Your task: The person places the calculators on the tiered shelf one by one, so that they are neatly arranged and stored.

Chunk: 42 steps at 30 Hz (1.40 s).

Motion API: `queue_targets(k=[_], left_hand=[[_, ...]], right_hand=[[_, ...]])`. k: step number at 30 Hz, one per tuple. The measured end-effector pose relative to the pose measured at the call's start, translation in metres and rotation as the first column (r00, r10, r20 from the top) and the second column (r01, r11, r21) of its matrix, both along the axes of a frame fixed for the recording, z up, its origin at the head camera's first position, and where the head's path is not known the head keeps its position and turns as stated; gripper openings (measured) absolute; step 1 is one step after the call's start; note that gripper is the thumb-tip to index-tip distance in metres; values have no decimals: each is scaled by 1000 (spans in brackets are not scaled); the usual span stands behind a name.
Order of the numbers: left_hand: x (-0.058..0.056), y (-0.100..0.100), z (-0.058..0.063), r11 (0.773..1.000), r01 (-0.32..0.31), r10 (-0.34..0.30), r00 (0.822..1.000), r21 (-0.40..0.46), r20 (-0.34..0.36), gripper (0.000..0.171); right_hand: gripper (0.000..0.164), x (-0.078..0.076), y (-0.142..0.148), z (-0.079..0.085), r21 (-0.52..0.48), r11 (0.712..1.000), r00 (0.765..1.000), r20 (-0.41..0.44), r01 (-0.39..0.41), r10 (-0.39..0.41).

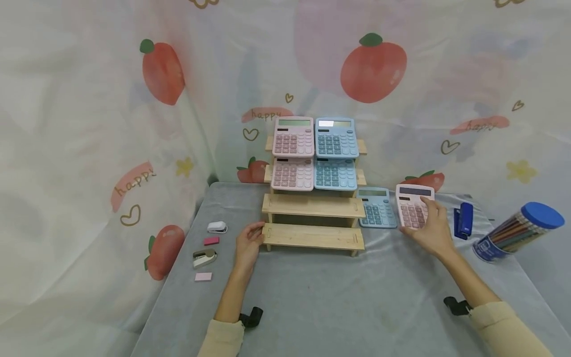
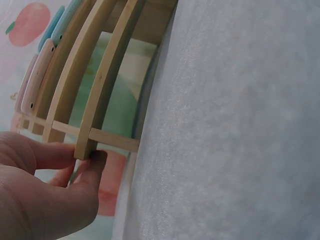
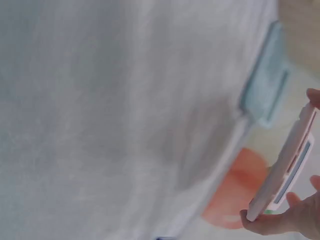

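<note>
My right hand point(image 1: 430, 228) grips a pink calculator point(image 1: 411, 208) by its edges; in the right wrist view this calculator point(image 3: 287, 167) is lifted off the cloth, thumb and fingers at opposite edges. With thumb and fingers, my left hand point(image 1: 250, 243) pinches the left end of the lowest board of a tiered wooden rack point(image 1: 312, 237). That board's end point(image 2: 87, 150) shows between the fingers in the left wrist view. On the rack's upper two tiers lean pink calculators point(image 1: 293, 136) at left and blue calculators point(image 1: 335, 138) at right. Another blue calculator point(image 1: 377, 210) lies on the table beside the rack.
Right of the held calculator are a dark blue stapler point(image 1: 464, 220) and a tilted pencil tub point(image 1: 513, 235) with a blue lid. Left of the rack lie a white stapler point(image 1: 217, 227), a grey-and-white stapler point(image 1: 204, 258), a dark pink block point(image 1: 211, 240) and a light pink block point(image 1: 203, 276).
</note>
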<state>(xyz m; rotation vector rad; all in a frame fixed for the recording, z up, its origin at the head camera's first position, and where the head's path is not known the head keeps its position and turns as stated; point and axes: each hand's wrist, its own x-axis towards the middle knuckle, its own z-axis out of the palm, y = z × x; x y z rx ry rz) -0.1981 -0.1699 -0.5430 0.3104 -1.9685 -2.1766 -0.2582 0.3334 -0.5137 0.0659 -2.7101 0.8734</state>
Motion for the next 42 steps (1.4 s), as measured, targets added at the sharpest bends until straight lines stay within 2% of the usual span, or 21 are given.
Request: queue_targets(k=[7,12,16,22,31,42], left_hand=[[0,-4,1,1000,0,0,1000,-1,-5,37],[-1,-6,0,1000,14,-14,1000,6,-4,38],[-1,-8,0,1000,17,-17,1000,14,-2,38],[-1,-7,2,1000,13,-13,1000,17,4,38],[-2,-4,0,1000,14,-15,1000,22,14,37],[0,-1,0,1000,14,-14,1000,25,2,38]], right_hand=[[117,32,-32,35,3,997,995,-64,-72,72],[117,52,-58,53,19,990,988,-64,-139,140],[118,67,-81,60,8,979,976,-80,-203,203],[116,83,-115,62,24,954,947,-118,-298,299],[112,90,-164,62,35,916,915,-55,-399,401],[106,78,-223,57,52,889,887,-68,-454,457]])
